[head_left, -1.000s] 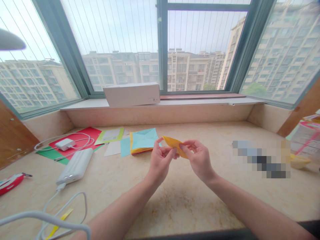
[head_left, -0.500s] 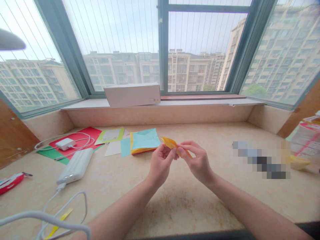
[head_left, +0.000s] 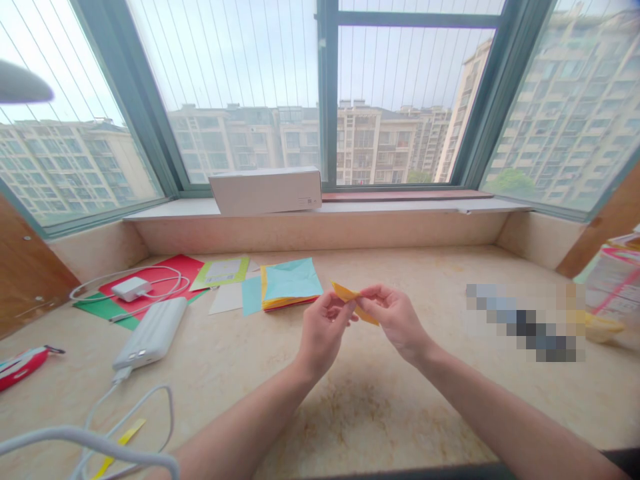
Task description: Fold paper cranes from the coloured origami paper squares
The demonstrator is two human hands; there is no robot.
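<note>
1. Evidently, the yellow paper (head_left: 344, 291) sits between the two hands, seemingly lifted above the counter (head_left: 345, 420), in front of and to the right of the paper stack (head_left: 290, 279).
2. Being a small, thin piece that looks folded, it should weigh next to nothing. I'd expect it to be soft across a single layer, stiffer along a fold, hardly slippery, and easy to crease or tear.
3. A light pinch near the edges or on a fold would suit it best; a hard squeeze could well crumple it.
4. The left hand (head_left: 323, 327) grasps the paper near its middle, thumb tip against it, the other fingers curled behind. How far they reach underneath is hidden.
5. The right hand (head_left: 397, 317) pinches it between thumb and forefinger, right beside the left thumb.
6. One pointed end sticks out above the left fingers; the other slants down below the right thumb. The part between is mostly covered by fingertips.
7. Farther left lie a red sheet (head_left: 183, 270) and a white power bank (head_left: 153, 333), both well apart from the hands.
8. Behind, on the sill, stands a white box (head_left: 267, 193).
</note>
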